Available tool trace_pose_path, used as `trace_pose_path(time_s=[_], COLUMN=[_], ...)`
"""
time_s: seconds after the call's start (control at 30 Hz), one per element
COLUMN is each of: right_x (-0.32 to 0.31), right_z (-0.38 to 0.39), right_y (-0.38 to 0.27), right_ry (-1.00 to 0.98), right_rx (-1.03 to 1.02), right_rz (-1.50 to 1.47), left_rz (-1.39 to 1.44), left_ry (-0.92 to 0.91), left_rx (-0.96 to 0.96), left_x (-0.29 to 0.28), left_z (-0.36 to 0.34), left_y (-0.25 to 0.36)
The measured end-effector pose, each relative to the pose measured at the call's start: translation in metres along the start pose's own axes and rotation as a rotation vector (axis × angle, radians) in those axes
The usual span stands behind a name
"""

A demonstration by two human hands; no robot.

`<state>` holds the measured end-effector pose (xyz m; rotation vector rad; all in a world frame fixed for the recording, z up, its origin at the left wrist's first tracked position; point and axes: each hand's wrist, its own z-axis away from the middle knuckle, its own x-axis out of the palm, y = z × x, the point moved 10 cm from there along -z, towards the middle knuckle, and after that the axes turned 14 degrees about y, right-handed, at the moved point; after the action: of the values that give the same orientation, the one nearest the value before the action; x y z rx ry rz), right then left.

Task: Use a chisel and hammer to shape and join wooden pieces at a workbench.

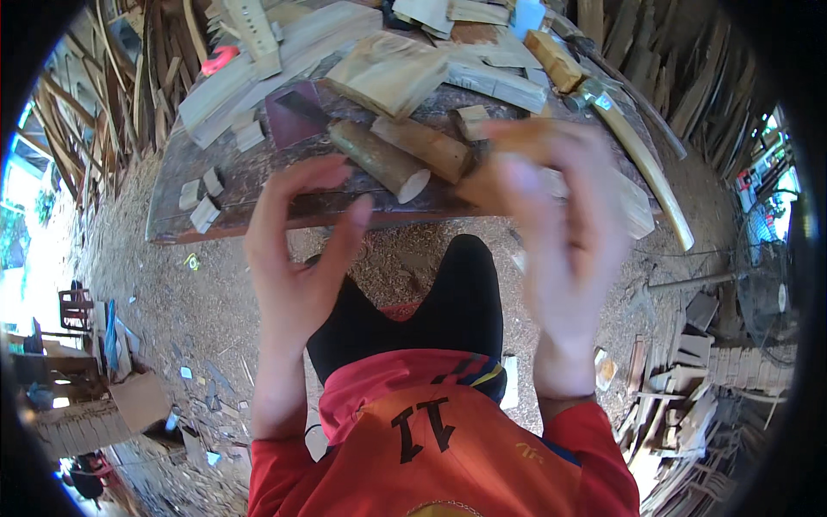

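My left hand [293, 250], fingers apart and curved with nothing in them, hovers at the bench's near edge, left of a round, bark-covered wood piece [370, 155] with a pale cut end. A brown wood block [418, 146] lies alongside that piece. My right hand [568, 224] is motion-blurred over the bench's right part, in front of an orange-brown piece of wood [482, 189]; whether it grips that wood is unclear. Behind the round piece are a dark reddish square sheet [293, 127] and a thick pale slab [388, 71].
The worn wooden bench [185, 224] carries offcuts [202, 211], a red object [220, 59], a yellowish block [551, 60] and a long curved stick [655, 177]. Piles of wood strips [689, 69] stand around it. A caged fan [767, 293] is at right, cardboard [138, 401] at lower left.
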<state>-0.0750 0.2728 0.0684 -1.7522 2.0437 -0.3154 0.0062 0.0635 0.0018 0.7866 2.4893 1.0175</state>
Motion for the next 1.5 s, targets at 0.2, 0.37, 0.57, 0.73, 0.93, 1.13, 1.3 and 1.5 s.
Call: trace_pose_path(time_s=[0.2, 0.37, 0.57, 0.73, 0.93, 1.13, 1.3, 1.5], right_x=[-0.126, -0.168, -0.152, -0.162, -0.169, -0.17, -0.141, -0.09], right_z=[-0.005, 0.009, 0.023, 0.013, -0.025, -0.065, -0.093, -0.13], right_y=[0.056, 0.092, 0.133, 0.137, 0.092, 0.056, 0.036, 0.012], right_ry=[0.27, 0.071, -0.273, -0.346, -0.312, -0.403, -0.522, -0.357], right_rx=[0.343, 0.364, 0.522, 0.538, 0.269, -0.08, -0.141, -0.031], right_rz=[0.225, 0.606, 0.309, 0.415, 0.441, 0.662, 0.678, 0.359], left_rz=[-0.01, -0.032, 0.019, 0.002, -0.032, -0.003, -0.074, -0.085], left_ry=[-0.013, -0.044, -0.092, -0.119, -0.149, -0.222, -0.205, -0.068], left_rx=[-0.096, -0.195, -0.169, -0.127, -0.081, -0.018, 0.22, 0.417], left_x=[-0.015, -0.009, 0.011, 0.013, 0.013, 0.04, 0.06, 0.113], left_z=[0.007, 0.013, 0.011, 0.01, 0.007, 0.001, -0.009, -0.024], left_y=[-0.017, -0.027, -0.016, -0.009, -0.006, 0.013, 0.043, 0.089])
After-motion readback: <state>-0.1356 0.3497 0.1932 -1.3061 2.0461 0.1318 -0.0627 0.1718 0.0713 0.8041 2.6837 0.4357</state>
